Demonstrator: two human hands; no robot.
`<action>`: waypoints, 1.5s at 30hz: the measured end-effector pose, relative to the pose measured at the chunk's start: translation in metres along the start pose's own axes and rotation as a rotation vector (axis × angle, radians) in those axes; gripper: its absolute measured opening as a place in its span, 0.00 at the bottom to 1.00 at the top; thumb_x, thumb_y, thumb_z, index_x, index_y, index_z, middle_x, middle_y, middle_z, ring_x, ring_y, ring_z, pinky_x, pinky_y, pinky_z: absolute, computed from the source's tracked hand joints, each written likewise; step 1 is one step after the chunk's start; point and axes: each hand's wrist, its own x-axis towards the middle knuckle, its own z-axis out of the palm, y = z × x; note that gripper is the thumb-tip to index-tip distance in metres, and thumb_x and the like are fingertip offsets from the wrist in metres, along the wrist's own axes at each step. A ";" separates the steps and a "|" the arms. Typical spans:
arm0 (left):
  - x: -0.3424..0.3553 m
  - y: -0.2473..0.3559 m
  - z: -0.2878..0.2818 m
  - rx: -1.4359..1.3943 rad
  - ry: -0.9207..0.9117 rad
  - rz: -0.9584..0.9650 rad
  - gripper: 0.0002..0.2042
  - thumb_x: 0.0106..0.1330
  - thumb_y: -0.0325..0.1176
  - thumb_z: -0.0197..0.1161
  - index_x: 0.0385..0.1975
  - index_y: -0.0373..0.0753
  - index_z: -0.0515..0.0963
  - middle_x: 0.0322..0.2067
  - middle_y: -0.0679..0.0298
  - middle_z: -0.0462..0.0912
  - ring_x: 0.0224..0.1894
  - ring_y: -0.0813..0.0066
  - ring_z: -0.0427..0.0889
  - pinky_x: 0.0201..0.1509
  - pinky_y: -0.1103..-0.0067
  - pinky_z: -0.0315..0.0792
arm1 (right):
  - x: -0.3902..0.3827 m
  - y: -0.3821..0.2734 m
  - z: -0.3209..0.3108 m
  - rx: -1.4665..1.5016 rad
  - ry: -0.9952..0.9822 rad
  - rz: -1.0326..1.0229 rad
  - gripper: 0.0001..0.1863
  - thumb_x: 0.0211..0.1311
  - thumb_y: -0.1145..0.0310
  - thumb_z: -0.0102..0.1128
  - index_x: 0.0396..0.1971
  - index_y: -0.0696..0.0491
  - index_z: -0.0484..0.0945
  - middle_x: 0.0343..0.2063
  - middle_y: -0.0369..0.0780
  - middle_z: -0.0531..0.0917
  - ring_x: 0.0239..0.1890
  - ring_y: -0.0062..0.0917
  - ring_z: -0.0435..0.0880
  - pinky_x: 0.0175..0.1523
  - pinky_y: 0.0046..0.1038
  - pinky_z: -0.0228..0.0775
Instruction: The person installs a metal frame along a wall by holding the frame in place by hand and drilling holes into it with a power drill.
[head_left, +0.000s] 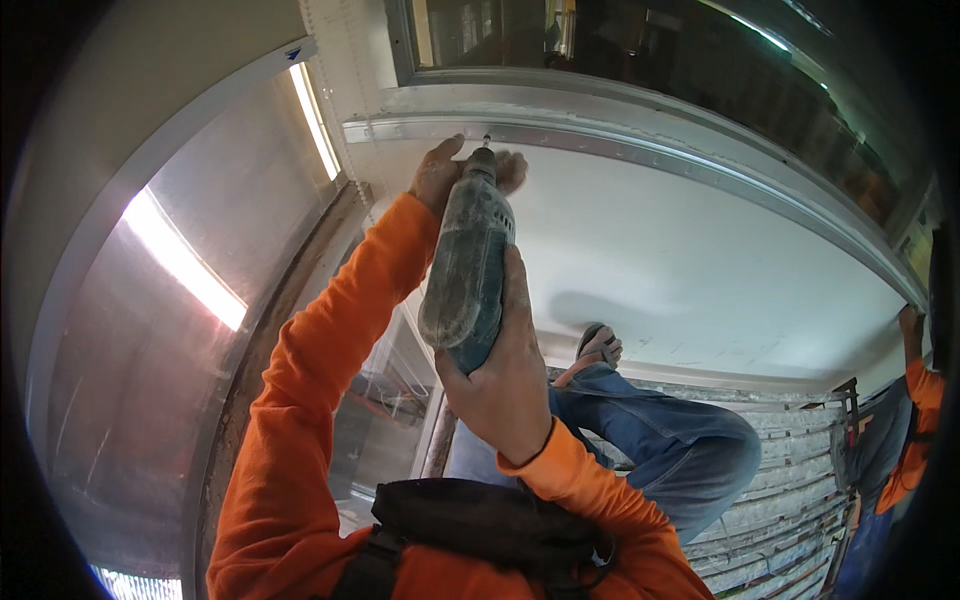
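A dusty grey-green power drill point(465, 265) points upward, its bit touching or close to a long aluminium profile point(620, 145) that runs along the wall beneath a window. My right hand point(500, 385) is wrapped round the drill's body and lower part. My left hand point(440, 170) is up at the front of the drill, just below the profile; part of it is hidden behind the tool, so what it holds, if anything, cannot be made out. The white wall panel point(680, 260) lies behind both hands.
My bent leg point(660, 440) and sandalled foot point(598, 348) are over a slatted metal platform point(770, 530). A co-worker point(910, 430) in orange reaches toward the profile at far right. A bead chain hangs beside a metallic panel point(170, 380) on the left; above is the dark window point(640, 50).
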 end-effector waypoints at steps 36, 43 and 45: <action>0.053 0.014 -0.040 0.155 -0.316 -0.033 0.08 0.70 0.31 0.45 0.31 0.34 0.68 0.26 0.60 0.72 0.28 0.68 0.74 0.38 0.69 0.76 | -0.011 0.005 -0.014 0.092 -0.073 0.164 0.51 0.48 0.75 0.63 0.70 0.64 0.40 0.60 0.60 0.66 0.62 0.49 0.70 0.65 0.36 0.63; 0.064 -0.108 0.034 0.127 -0.353 0.217 0.10 0.73 0.35 0.45 0.34 0.37 0.70 0.27 0.57 0.75 0.34 0.60 0.78 0.55 0.54 0.75 | -0.010 0.025 -0.169 -0.098 -0.069 0.066 0.46 0.44 0.69 0.69 0.68 0.56 0.58 0.55 0.53 0.76 0.55 0.42 0.79 0.60 0.33 0.70; 0.083 -0.150 0.055 -0.004 -0.426 0.094 0.10 0.72 0.35 0.45 0.34 0.37 0.70 0.29 0.56 0.76 0.37 0.56 0.80 0.56 0.53 0.75 | -0.011 0.033 -0.228 -0.388 -0.102 -0.071 0.46 0.42 0.68 0.72 0.66 0.56 0.62 0.54 0.52 0.77 0.52 0.40 0.82 0.57 0.33 0.73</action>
